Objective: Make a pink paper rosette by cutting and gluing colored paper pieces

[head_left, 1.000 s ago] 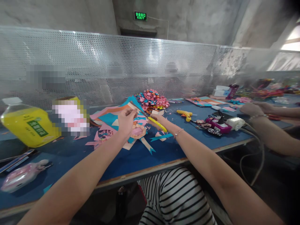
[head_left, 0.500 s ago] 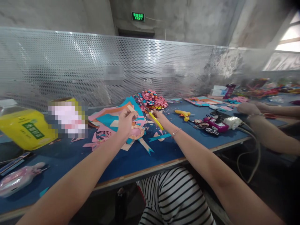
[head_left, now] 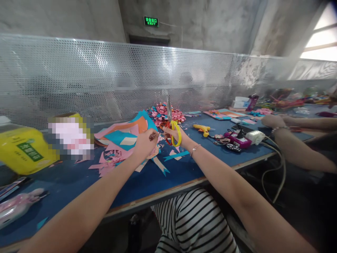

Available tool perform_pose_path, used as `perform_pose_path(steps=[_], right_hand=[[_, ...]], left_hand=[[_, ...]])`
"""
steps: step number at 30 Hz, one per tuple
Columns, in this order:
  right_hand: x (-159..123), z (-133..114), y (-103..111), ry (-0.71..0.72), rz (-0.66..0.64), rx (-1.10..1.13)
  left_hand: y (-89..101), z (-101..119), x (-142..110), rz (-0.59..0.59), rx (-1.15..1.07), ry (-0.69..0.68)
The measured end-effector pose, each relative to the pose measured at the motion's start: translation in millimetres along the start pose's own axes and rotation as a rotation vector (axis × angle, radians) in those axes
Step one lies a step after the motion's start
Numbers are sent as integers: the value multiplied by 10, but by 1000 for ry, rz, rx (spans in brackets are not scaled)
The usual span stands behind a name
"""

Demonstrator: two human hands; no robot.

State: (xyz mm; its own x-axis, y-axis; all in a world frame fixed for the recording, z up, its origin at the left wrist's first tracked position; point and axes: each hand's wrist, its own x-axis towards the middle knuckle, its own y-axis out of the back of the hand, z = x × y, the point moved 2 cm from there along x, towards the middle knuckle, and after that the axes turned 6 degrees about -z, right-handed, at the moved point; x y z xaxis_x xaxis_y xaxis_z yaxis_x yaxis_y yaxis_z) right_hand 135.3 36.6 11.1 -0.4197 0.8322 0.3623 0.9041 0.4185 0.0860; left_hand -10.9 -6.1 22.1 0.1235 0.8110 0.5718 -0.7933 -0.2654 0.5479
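Note:
My right hand (head_left: 175, 135) is closed around a pair of scissors (head_left: 176, 135) with yellow and red handles, the blades pointing up. Close beside it, my left hand (head_left: 147, 140) has its fingers pinched together; what lies between them is too small to make out. Under the left hand is a peach and pink paper rosette (head_left: 153, 153), partly covered, with a forked cream and blue paper tail (head_left: 162, 165) sticking out below. Sheets of blue, pink and orange paper (head_left: 140, 125) lie behind the left hand. A heap of colourful paper flowers (head_left: 163, 114) sits behind the scissors.
A yellow glue gun (head_left: 202, 129) and a purple and white power strip (head_left: 240, 140) lie right, its cable hanging over the table edge. A yellow-labelled jug (head_left: 26, 149) stands left. Another person's hands (head_left: 275, 122) rest at far right. A perforated metal screen (head_left: 92, 80) runs behind.
The scissors have turned in my right hand so the blades now point up. The cream paper piece at my left fingertips no longer shows. The view has shifted slightly right.

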Motion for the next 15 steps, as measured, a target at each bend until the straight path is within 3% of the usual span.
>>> perform_pose_path(steps=[6,9,12,15], right_hand=[[71,89,21,-60,74,71],[78,97,13,-91,42,106],[109,119,19,-69,7,16],[160,152,58,-14,77,-109]], left_hand=[[-35,-50,13,-43,207,-113],[-16,-37,11,-39,291,-139],[2,-45,8,-32,329,-130],[-17,-62,9,-46,296,-127]])
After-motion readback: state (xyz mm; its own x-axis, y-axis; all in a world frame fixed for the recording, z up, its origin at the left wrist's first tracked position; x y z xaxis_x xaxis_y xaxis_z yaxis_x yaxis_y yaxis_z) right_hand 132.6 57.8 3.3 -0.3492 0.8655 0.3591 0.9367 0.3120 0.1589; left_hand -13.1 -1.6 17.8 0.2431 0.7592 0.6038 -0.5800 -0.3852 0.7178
